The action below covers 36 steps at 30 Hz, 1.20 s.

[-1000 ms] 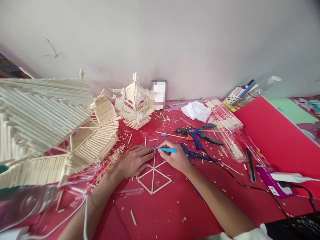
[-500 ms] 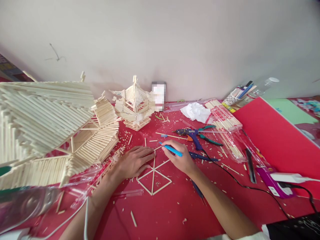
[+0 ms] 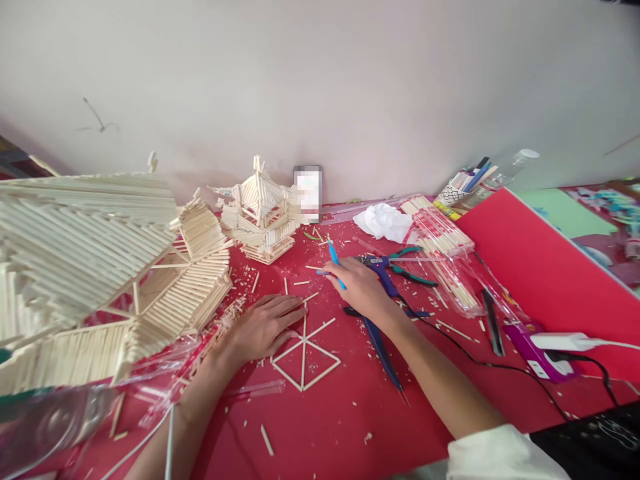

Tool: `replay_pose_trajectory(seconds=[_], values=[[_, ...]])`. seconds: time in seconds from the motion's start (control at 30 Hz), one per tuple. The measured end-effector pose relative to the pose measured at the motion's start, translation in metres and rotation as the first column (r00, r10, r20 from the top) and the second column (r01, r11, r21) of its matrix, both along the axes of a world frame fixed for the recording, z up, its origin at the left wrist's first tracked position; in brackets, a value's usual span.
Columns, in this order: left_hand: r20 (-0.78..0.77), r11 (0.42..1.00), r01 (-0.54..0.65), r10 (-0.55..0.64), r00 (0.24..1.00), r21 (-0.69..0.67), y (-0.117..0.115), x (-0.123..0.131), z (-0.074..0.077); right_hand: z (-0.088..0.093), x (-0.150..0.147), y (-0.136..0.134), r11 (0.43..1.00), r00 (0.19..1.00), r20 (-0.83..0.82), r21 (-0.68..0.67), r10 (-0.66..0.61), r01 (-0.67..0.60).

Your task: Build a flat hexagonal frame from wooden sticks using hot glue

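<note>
My right hand [image 3: 356, 283] is closed around a blue pen [image 3: 334, 253], whose tip points up and away. At its fingertips lies a light blue pen cap [image 3: 323, 271]; I cannot tell whether the fingers grip it. My left hand [image 3: 267, 325] rests flat on the red table, fingers stretched out and holding nothing. Its fingertips reach the upper left of a flat frame of thin wooden sticks [image 3: 303, 363], with spokes meeting at a centre. Above the frame, a loose stick [image 3: 313, 296] slants close to the left fingertips.
A large stick model [image 3: 80, 247] fills the left, with a small stick pagoda [image 3: 265, 220] behind. Right of my hand lie a glue gun [image 3: 383, 270], pliers [image 3: 383, 360], packaged sticks [image 3: 443, 233], a cutter knife [image 3: 493, 323] and a purple power strip [image 3: 540, 353].
My right hand has moved up and away from the stick frame to the pen cap, and the pen has tilted upward. The pliers beneath show more. My left hand stays put.
</note>
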State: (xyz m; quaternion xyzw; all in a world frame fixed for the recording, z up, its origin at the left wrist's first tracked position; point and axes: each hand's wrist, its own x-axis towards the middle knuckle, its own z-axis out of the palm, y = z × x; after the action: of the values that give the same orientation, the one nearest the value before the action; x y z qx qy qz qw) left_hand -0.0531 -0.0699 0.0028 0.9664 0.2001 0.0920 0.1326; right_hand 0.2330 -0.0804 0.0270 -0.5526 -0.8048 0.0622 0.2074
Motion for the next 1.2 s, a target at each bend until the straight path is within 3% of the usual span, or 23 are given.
replay_pose_trajectory(seconds=[0.13, 0.37, 0.43, 0.53, 0.63, 0.77, 0.93, 1.03, 1.2], values=[[0.005, 1.000, 0.010, -0.010, 1.000, -0.002, 0.000, 0.001, 0.003, -0.004, -0.012, 0.016, 0.999, 0.990, 0.137, -0.032, 0.025, -0.021], [-0.014, 0.999, 0.035, -0.035, 0.999, 0.016, 0.002, 0.000, 0.009, -0.004, -0.015, 0.017, 0.998, 0.984, 0.175, -0.066, 0.020, -0.008], [0.015, 0.999, 0.031, -0.031, 0.999, 0.028, 0.001, 0.000, 0.012, 0.000, -0.015, 0.011, 0.998, 0.995, 0.103, -0.058, -0.008, 0.014], [0.126, 0.998, -0.049, 0.043, 0.991, 0.037, -0.002, 0.002, 0.017, 0.013, -0.021, -0.004, 0.998, 0.989, -0.150, -0.067, -0.013, 0.003], [0.286, 0.986, -0.169, 0.162, 0.944, -0.001, -0.008, 0.006, 0.020, 0.028, -0.035, -0.026, 0.987, 0.912, -0.405, -0.114, 0.061, -0.116], [0.454, 0.982, -0.156, 0.187, 0.871, -0.104, -0.016, 0.010, 0.022, 0.038, -0.054, -0.045, 0.974, 0.833, -0.550, -0.152, 0.060, -0.170], [0.533, 0.956, -0.155, 0.269, 0.803, -0.249, -0.019, 0.011, 0.026, 0.036, -0.054, -0.048, 0.959, 0.734, -0.680, -0.205, 0.003, -0.194], [0.535, 0.894, -0.246, 0.425, 0.730, -0.374, -0.017, 0.011, 0.029, 0.030, -0.042, -0.050, 0.960, 0.605, -0.794, -0.208, -0.054, -0.188], [0.509, 0.786, -0.251, 0.571, 0.644, -0.565, -0.013, 0.011, 0.030, 0.016, -0.023, -0.053, 0.939, 0.525, -0.845, -0.252, -0.097, -0.233]])
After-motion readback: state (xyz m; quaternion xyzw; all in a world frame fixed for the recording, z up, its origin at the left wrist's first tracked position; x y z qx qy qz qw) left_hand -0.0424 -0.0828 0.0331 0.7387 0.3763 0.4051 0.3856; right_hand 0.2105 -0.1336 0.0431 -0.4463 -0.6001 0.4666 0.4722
